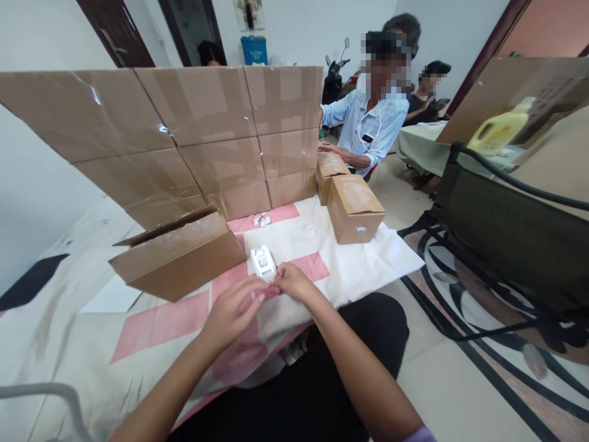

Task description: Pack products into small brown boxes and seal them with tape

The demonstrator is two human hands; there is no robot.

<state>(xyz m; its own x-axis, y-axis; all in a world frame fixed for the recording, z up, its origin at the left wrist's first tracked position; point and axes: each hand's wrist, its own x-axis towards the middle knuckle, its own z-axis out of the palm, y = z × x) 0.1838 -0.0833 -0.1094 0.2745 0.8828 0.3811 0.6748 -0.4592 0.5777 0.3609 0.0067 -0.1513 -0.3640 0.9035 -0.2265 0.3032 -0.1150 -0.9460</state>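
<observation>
A small white plastic part (262,262) lies on the pink and white cloth (350,261) in front of me. My right hand (291,281) pinches its near edge with closed fingers. My left hand (234,309) hovers just left of it, fingers curled, fingertips close to the same part; whether it holds anything is hidden. A few tiny white pieces (261,219) lie farther back on the cloth.
An open cardboard box (179,258) lies on its side at my left. A wall of taped cartons (184,135) stands behind. Two closed small cartons (354,207) sit at the right. Two people sit beyond; a dark folding chair (506,233) stands right.
</observation>
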